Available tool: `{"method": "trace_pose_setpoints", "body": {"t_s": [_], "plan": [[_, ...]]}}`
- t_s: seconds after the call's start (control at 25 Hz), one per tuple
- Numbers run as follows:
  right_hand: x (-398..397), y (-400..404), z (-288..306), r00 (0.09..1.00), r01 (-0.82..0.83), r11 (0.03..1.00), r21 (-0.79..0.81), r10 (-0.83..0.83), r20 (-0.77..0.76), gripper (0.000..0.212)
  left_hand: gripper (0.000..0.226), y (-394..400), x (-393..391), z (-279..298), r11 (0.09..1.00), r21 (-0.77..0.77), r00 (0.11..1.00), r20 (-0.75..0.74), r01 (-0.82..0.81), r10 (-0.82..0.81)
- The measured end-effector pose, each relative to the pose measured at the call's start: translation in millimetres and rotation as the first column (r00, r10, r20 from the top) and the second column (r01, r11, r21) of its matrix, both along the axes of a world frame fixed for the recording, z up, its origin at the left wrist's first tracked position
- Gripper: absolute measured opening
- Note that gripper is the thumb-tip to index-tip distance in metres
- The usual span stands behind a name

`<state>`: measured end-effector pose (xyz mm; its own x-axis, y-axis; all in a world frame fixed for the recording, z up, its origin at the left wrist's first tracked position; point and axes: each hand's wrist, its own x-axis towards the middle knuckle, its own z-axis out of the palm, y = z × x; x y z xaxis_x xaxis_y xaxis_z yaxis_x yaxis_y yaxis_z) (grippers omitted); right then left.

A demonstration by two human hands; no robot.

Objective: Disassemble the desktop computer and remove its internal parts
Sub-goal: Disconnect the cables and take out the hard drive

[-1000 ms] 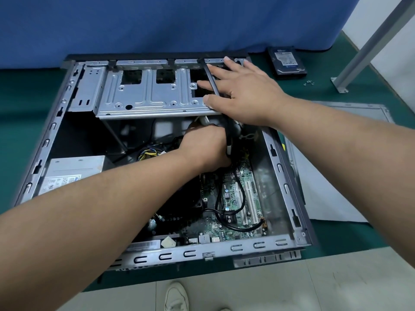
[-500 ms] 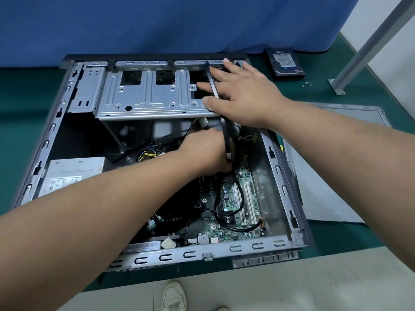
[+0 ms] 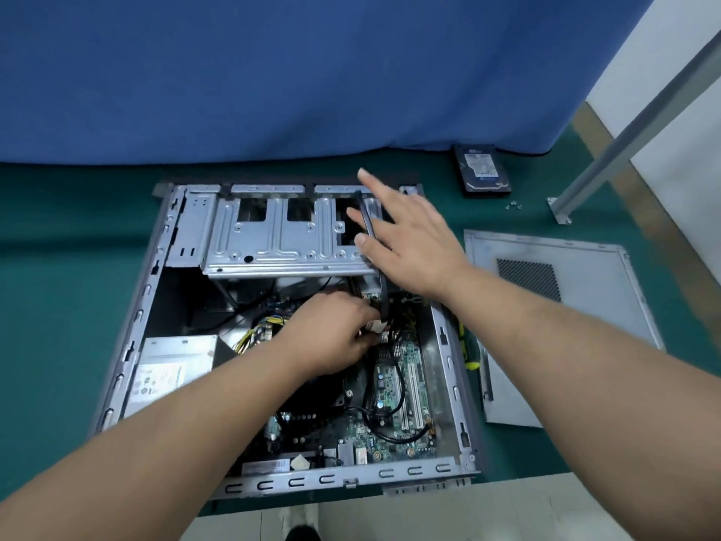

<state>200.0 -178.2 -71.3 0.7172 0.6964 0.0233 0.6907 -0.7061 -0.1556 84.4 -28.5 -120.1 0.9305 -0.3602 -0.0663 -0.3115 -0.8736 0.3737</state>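
The open desktop case (image 3: 454, 369) lies on its side on a green mat. Its metal drive cage (image 3: 273, 244) spans the far end, and the green motherboard (image 3: 398, 384) fills the near right. My left hand (image 3: 331, 337) reaches inside below the cage and pinches a small cable connector (image 3: 376, 327) by the board. My right hand (image 3: 409, 236) hovers over the cage's right end with fingers spread, next to a black flat cable (image 3: 376, 263) that runs down over the cage. The power supply (image 3: 167, 370) sits at the left inside.
The removed hard drive (image 3: 482, 169) lies at the back right by the blue curtain, with loose screws (image 3: 513, 206) beside it. The grey side panel (image 3: 558, 326) lies right of the case. A slanted metal leg (image 3: 624, 138) stands at the far right. A shoe (image 3: 300, 521) shows below.
My right hand has lifted off the drive cage and spread its fingers. My left hand has stayed low inside the case at the connector. The view has drawn back.
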Motion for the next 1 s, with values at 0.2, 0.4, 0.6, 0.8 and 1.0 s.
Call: {"method": "trace_pose_setpoints", "body": {"t_s": [0.2,0.4,0.6,0.8,1.0], "plan": [[1,0,3,1.0,0.005,1.0,0.011,-0.004,-0.028,0.063,0.023,10,-6,11,0.996,-0.029,0.994,-0.072,-0.083,0.081],[1,1,9,0.996,0.031,0.999,0.042,-0.027,-0.083,0.061,0.024,20,-9,24,0.969,-0.149,0.966,-0.198,-0.196,0.166],[-17,12,38,0.921,0.313,0.918,0.242,-0.231,-0.314,0.06,0.018,33,-30,52,0.866,-0.379,0.932,-0.28,-0.327,0.229],[-55,29,62,0.854,0.452,0.794,0.405,-0.254,-0.454,0.044,0.01,36,-39,76,0.108,-0.683,0.674,-0.66,-0.722,0.333],[-90,28,68,0.844,0.408,0.821,0.398,-0.172,-0.509,0.026,0.021,34,-28,94,-0.323,-0.521,0.528,-0.846,-0.79,0.072]]}}
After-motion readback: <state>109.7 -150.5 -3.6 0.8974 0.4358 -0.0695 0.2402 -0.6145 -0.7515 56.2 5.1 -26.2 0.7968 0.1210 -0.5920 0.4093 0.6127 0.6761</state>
